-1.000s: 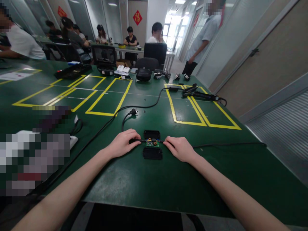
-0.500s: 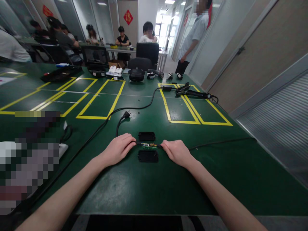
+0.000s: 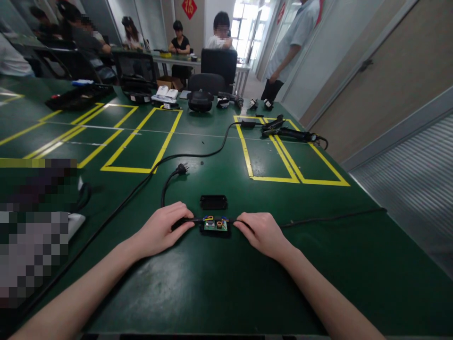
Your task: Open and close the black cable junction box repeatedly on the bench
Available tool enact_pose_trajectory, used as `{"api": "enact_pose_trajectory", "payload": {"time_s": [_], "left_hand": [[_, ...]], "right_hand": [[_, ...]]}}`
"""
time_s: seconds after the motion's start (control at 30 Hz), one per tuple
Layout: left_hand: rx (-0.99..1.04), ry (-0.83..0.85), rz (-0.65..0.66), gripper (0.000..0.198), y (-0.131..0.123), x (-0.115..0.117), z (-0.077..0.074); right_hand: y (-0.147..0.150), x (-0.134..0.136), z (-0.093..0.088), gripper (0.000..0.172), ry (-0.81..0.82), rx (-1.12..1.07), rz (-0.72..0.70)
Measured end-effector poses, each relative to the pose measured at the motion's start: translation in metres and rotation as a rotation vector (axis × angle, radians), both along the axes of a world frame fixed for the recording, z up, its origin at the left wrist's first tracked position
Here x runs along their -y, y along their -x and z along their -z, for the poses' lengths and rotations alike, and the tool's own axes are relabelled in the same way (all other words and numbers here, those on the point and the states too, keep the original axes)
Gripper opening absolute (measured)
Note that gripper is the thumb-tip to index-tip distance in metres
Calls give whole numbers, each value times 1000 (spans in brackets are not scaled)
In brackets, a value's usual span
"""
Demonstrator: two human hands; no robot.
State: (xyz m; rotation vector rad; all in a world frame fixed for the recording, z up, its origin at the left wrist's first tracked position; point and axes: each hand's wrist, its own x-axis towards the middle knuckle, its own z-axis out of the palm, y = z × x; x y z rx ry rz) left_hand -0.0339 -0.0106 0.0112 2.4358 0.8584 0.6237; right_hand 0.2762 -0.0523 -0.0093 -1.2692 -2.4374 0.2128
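A green circuit board with a copper coil and small coloured wires lies over the nearer black plastic case half; whether it is fully seated I cannot tell. From its left end runs a black power cable, pinched by my left hand. My right hand grips the black cord at the board's right end. The other black case half, hollow side up, lies just beyond the board. A plug with bare prongs rests past my left hand, on a curved cable.
Yellow tape rectangles mark the green table. A long black cable crosses it to a small black box. Black tools lie at the far right; a black tray stands far left. People sit beyond.
Both hands have brought the circuit board nearer, from between the two case halves to over the nearer one. The board has turned its component face up. The camera view has tilted down slightly.
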Motion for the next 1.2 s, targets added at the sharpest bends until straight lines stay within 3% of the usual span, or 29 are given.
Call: {"api": "enact_pose_trajectory", "payload": {"time_s": [0.2,0.4,0.63,0.83,1.07,1.2], "left_hand": [[42,-48,-25,18,1,-2,0],[28,-61,-48,15,-1,-5,4],[44,-58,-18,10,-6,-4,7],[34,-30,8,12,-9,-2,5],[10,-41,22,13,-11,-3,3],[50,-45,20,15,-13,-2,5]], "right_hand": [[1,-2,-2,40,19,-78,26],[2,-5,0,32,-62,-100,40],[3,-4,-6,18,-83,-182,-51],[4,-2,-5,18,-94,-142,-76],[6,-4,-2,33,-99,13,-40],[9,-7,-4,25,-106,-6,-14]]}}
